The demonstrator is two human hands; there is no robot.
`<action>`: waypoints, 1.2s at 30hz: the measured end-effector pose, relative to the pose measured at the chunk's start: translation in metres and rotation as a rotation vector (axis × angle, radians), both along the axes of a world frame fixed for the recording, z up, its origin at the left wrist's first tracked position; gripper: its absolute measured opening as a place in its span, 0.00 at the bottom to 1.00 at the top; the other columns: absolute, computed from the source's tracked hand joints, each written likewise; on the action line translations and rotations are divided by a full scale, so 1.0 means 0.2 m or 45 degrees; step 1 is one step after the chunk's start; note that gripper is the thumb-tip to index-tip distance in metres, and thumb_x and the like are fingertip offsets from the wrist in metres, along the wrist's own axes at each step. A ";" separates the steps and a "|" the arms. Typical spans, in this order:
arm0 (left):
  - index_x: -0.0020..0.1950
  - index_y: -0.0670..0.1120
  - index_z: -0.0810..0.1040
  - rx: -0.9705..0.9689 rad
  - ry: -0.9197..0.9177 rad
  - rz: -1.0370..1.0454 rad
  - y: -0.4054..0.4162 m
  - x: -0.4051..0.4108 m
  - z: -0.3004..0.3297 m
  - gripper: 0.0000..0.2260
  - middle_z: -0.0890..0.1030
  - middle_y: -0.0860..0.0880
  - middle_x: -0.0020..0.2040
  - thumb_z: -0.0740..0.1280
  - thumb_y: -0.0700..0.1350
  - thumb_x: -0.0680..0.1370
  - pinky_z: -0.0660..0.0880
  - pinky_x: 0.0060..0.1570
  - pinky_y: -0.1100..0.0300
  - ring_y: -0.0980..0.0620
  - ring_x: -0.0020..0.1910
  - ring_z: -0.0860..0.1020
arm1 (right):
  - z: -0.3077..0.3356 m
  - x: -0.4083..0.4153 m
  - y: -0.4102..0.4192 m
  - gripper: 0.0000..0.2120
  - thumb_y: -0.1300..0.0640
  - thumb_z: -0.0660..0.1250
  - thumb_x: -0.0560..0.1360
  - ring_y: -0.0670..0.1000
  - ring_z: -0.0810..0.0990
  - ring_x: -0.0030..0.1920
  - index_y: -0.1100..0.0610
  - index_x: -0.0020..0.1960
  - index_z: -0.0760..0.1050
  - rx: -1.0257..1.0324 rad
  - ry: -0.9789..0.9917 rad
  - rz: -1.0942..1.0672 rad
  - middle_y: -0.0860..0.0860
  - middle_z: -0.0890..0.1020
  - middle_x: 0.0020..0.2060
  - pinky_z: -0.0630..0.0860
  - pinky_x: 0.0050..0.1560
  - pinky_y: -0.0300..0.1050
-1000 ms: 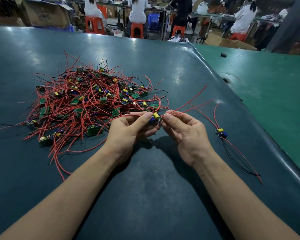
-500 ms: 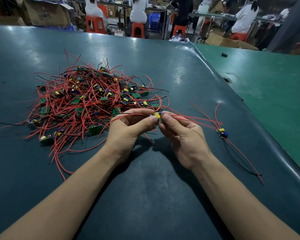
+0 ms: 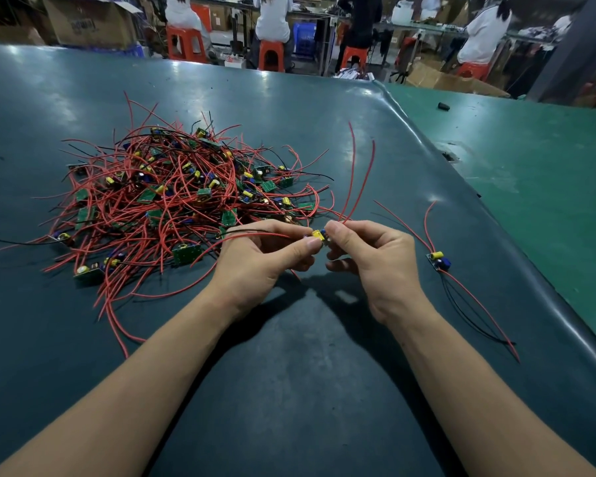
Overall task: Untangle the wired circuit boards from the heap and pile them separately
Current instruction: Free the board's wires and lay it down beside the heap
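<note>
Dark green bench mat (image 3: pixel 289 390): both hands, left hand (image 3: pixel 255 259) and right hand (image 3: pixel 372 259), pinch one circuit board (image 3: pixel 319 234) beside the heap (image 3: pixel 172 197); its red wires (image 3: pixel 356 173) have swung upward, apparently free, ready to join the separated board (image 3: pixel 439 261).

The light comes from above and glares on the table (image 3: pixel 289 108). Shadows are soft. The edges bend, and the background is blurred.

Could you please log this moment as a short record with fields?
surface: dark table
heap: tangled boards and red wires, left of centre
held board: pinched between both hands, wires rising
left hand: pinches held board
right hand: pinches held board
sorted board: lies alone, right of the hands
</note>
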State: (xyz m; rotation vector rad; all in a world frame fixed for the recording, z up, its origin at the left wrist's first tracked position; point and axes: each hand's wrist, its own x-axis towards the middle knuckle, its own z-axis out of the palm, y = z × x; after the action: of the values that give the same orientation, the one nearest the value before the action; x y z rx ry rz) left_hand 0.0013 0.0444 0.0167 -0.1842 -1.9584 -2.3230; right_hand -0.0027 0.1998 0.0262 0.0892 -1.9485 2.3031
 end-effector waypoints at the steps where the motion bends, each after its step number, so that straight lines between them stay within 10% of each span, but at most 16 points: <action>1: 0.45 0.39 0.84 -0.024 0.014 0.014 0.00 0.00 0.00 0.11 0.85 0.43 0.36 0.77 0.42 0.66 0.79 0.36 0.62 0.50 0.33 0.83 | 0.00 0.00 -0.01 0.03 0.62 0.74 0.71 0.48 0.78 0.29 0.57 0.38 0.84 -0.017 -0.022 -0.026 0.52 0.82 0.30 0.77 0.29 0.39; 24: 0.41 0.41 0.85 0.126 -0.043 -0.101 -0.01 0.00 0.00 0.08 0.84 0.40 0.37 0.77 0.41 0.64 0.77 0.35 0.61 0.49 0.31 0.80 | 0.06 -0.11 0.20 0.07 0.62 0.68 0.77 0.44 0.70 0.26 0.60 0.40 0.78 -0.616 -0.249 -0.351 0.49 0.75 0.27 0.63 0.24 0.33; 36: 0.39 0.42 0.86 0.256 -0.124 -0.189 -0.02 0.00 0.02 0.08 0.84 0.43 0.36 0.76 0.41 0.62 0.77 0.35 0.63 0.50 0.32 0.80 | 0.07 -0.08 0.20 0.13 0.58 0.64 0.73 0.42 0.65 0.22 0.56 0.30 0.71 -1.049 -0.557 0.196 0.45 0.67 0.23 0.57 0.20 0.31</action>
State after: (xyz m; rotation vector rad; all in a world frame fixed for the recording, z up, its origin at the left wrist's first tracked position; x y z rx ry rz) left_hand 0.0004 0.0398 0.0216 -0.2102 -1.7921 -2.6529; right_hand -0.0190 0.2400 0.0402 -0.3787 -0.9662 3.2309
